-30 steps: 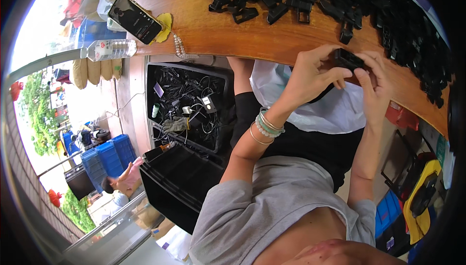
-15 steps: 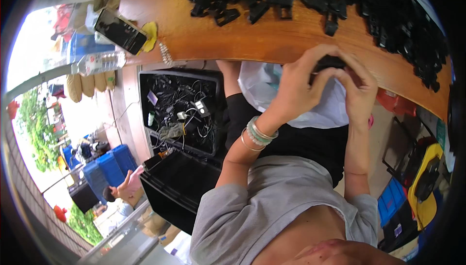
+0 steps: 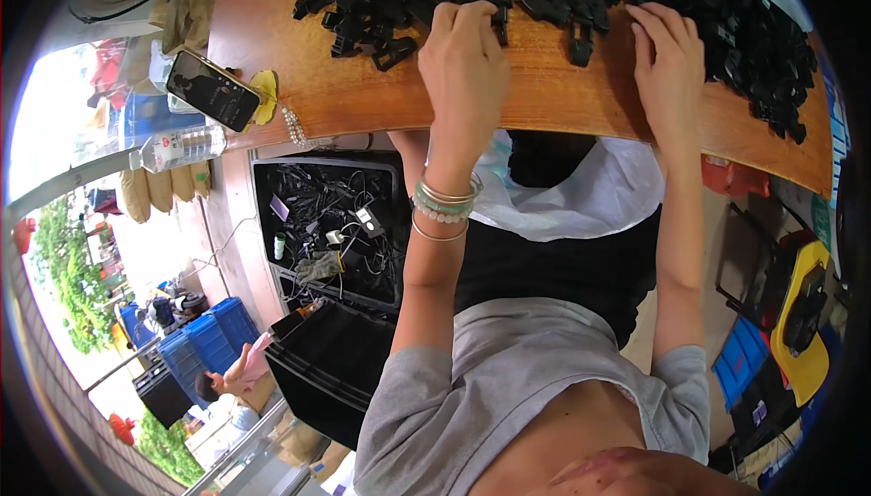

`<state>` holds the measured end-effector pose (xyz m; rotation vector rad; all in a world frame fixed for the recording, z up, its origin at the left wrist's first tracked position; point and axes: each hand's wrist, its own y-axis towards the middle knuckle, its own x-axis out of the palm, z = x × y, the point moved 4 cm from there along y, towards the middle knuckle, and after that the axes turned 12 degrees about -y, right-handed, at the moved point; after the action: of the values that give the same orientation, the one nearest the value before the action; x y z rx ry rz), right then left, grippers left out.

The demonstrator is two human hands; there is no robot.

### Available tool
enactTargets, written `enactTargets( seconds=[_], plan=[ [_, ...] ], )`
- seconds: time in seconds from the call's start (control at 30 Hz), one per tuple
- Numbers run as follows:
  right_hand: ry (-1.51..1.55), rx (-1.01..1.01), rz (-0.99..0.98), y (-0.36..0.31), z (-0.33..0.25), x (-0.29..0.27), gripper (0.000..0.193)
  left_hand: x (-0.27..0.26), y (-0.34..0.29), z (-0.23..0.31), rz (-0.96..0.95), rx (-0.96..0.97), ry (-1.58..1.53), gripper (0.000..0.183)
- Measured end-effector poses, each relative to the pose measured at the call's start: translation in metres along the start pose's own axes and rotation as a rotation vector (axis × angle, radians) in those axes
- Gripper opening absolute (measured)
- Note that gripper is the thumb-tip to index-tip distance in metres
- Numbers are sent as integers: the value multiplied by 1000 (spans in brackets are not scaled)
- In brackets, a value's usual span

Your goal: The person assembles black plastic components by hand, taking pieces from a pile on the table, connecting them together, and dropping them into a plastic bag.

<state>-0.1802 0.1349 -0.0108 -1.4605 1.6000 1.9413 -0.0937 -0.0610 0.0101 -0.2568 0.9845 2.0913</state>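
Over the front edge of a heap of black plastic parts [image 3: 562, 6] on the wooden table, my left hand [image 3: 463, 65] reaches down with its fingers curled together. A black plastic part [image 3: 500, 26] shows at its fingertips; the grip itself is partly hidden. Farther right, my right hand [image 3: 670, 65] is at the heap's edge, thumb and fingers apart and nothing visible between them. Below the table edge, a white plastic bag [image 3: 603, 196] lies open across my lap, with black contents [image 3: 544, 158] in its mouth.
On the table's left stand a phone [image 3: 210, 89] on a yellow holder [image 3: 263, 97] and a beaded string [image 3: 293, 126]. A clear bottle [image 3: 181, 148] lies beside them. A black crate [image 3: 396, 224] of cables and a black box [image 3: 331, 360] are at my left. Another person [image 3: 238, 378] sits beyond.
My hands have separated and moved forward from above my lap to the heap. The black part they held together is no longer between them. The bag's open mouth is now uncovered.
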Motion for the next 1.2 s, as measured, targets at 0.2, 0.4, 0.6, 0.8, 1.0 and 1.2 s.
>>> enactTargets(
  seconds=[0.2, 0.4, 0.6, 0.8, 1.0, 1.2],
  plan=[
    [82, -136, 73, 20, -20, 6, 27, 21, -13, -12, -194, -59, 262, 19],
    [351, -418, -111, -4, -87, -1, 49, 9, -31, -11, -161, -109, -79, 13],
    [307, -484, -125, -5, -84, 10, 48, -3, -31, -14, -276, -77, -154, 12],
    [355, -552, -152, -4, -94, 0, 43, -7, -30, -18, -287, -125, -283, 16],
    [447, -585, -139, -12, -89, 4, 40, -18, -28, -15, -414, -12, -286, 16],
    [466, -654, -126, -19, -94, -7, 38, -32, -33, -12, -518, -35, -367, 15]
  ],
)
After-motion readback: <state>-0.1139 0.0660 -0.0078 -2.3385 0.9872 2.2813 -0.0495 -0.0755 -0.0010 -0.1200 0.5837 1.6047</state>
